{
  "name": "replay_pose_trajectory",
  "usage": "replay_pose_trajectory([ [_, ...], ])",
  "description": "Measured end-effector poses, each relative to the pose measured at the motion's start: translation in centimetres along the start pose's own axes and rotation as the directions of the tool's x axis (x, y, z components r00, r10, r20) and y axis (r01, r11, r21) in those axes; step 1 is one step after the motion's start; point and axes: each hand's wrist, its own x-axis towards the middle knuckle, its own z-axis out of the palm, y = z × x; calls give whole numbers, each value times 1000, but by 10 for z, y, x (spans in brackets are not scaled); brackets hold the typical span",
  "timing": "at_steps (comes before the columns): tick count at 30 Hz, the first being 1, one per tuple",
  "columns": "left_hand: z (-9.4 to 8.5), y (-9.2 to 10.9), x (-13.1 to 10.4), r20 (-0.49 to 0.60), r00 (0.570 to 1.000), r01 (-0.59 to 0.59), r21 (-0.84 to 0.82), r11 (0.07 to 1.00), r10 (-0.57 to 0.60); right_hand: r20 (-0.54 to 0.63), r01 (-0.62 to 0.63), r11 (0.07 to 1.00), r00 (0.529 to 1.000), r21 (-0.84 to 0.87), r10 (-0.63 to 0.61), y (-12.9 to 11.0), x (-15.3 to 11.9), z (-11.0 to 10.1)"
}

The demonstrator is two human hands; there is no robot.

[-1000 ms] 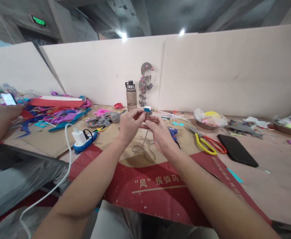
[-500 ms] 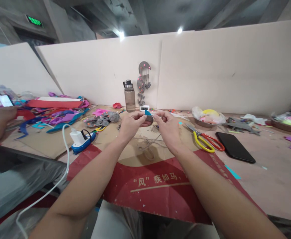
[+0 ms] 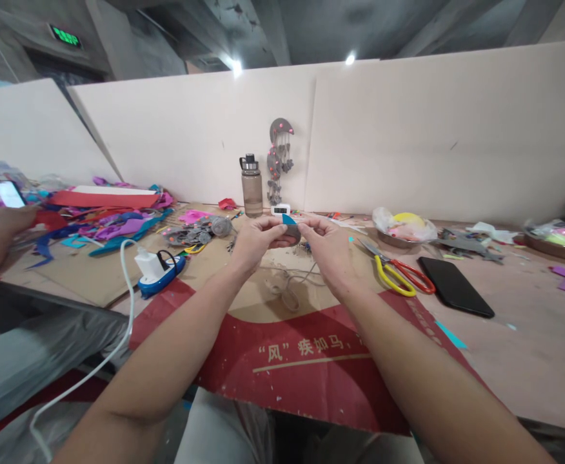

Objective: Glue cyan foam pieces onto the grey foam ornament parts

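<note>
A small grey piece with a blue patch (image 3: 289, 222) is held up between both hands, above a red and tan paper sheet (image 3: 306, 380). My left hand (image 3: 258, 240) pinches its left side, fingers closed. On the other side, the thumb and finger of my right hand (image 3: 325, 245) close on its right edge. Thin grey cord (image 3: 289, 295) lies loosely looped on the sheet below. Behind the hands stand a bottle (image 3: 252, 187) and a small white digital display (image 3: 280, 209).
Scissors (image 3: 398, 270) and a black phone (image 3: 454, 285) lie at the right, near a bowl (image 3: 401, 240). Left are a blue power strip (image 3: 161, 278) with a white cable, coloured scraps (image 3: 132, 225) and another person's hand (image 3: 11, 222). A grey moon ornament (image 3: 281, 132) hangs behind.
Both hands still grip the grey piece, which has shifted and turned very slightly, with more of its blue patch showing. Little else differs.
</note>
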Motion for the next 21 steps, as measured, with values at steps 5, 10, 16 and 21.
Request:
replay_pose_trajectory([
  [5,-1,2,0,10,999,33,-5,999,-33,42,-52,994,998,97,48,4,3,-1],
  [10,-2,2,1,22,998,67,-15,998,-67,84,-134,969,989,210,119,7,6,1],
  [16,-2,3,2,89,992,88,-35,996,-84,108,-172,943,983,284,147,5,3,3],
  [21,-3,3,2,73,988,141,-48,989,-137,118,-224,927,973,300,197,9,2,4],
])
